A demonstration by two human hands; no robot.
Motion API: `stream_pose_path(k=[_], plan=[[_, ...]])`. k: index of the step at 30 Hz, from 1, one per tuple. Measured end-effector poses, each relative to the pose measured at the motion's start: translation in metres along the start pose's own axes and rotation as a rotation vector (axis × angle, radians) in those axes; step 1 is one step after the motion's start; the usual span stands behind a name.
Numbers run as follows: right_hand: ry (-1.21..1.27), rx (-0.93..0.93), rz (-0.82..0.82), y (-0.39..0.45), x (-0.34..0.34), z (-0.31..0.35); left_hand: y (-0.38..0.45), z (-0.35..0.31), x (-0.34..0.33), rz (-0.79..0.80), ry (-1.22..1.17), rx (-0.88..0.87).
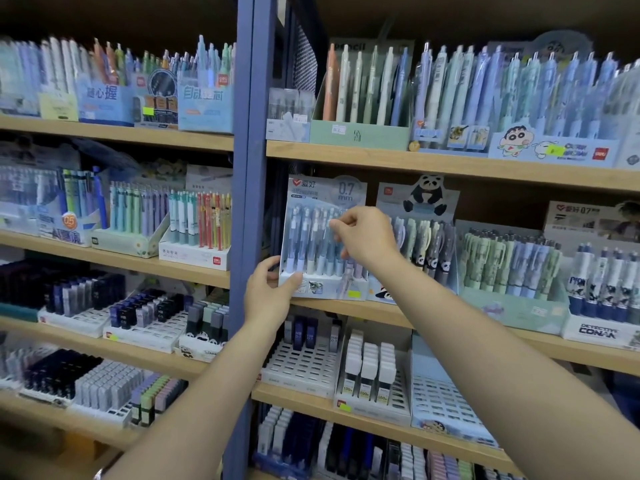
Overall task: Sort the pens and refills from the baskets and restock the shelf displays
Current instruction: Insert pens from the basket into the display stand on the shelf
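Observation:
A pale blue 0.7 mm pencil display box (322, 199) stands at the left end of the second shelf on the right unit, filled with blue and white mechanical pencils (304, 240). My left hand (268, 294) grips the box's lower left corner, thumb on its front. Up in front of the pencils, my right hand (363, 237) pinches the top of one of them with thumb and fingertips. No basket is in view.
A panda pen display (420, 216) and a green pen box (509, 271) stand right of the held box. Lead-refill trays (304, 365) fill the shelf below. A blue steel upright (246, 202) divides the two shelf units; the left unit carries more pen boxes (197, 230).

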State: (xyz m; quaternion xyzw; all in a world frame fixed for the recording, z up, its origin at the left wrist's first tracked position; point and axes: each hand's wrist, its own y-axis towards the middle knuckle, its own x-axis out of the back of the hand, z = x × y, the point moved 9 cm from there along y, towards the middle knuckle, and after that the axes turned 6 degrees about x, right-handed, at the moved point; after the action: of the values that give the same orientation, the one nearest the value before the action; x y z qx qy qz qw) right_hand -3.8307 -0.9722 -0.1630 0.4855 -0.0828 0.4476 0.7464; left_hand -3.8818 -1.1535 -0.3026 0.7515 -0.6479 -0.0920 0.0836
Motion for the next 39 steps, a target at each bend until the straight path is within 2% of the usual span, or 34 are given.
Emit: stream_pose_path(k=[6, 12, 14, 16, 19, 21, 25, 39], plan=[[-0.232, 0.081, 0.044, 0.001, -0.017, 0.009, -0.001, 0.002, 0.001, -0.011, -0.035, -0.007], [-0.166, 0.061, -0.087, -0.038, 0.009, -0.018, -0.008, -0.01, 0.007, -0.064, 0.076, -0.107], [-0.189, 0.037, -0.087, -0.058, 0.012, -0.037, -0.02, -0.02, 0.01, -0.155, 0.224, -0.243], [-0.225, -0.009, -0.049, -0.073, 0.007, -0.057, -0.041, -0.033, 0.003, -0.215, 0.413, -0.476], [-0.255, -0.064, 0.005, -0.082, -0.004, -0.075, -0.072, -0.031, -0.017, -0.216, 0.673, -0.721], [-0.252, -0.069, 0.004, -0.084, -0.009, -0.077, -0.073, -0.017, -0.025, -0.164, 0.798, -0.697], [-0.264, -0.076, 0.001, -0.081, -0.019, -0.074, -0.053, 0.005, -0.027, -0.01, 0.942, -0.534], [-0.476, -0.046, 0.025, -0.06, -0.029, -0.062, -0.02, 0.011, -0.039, 0.056, 1.037, -0.482]])
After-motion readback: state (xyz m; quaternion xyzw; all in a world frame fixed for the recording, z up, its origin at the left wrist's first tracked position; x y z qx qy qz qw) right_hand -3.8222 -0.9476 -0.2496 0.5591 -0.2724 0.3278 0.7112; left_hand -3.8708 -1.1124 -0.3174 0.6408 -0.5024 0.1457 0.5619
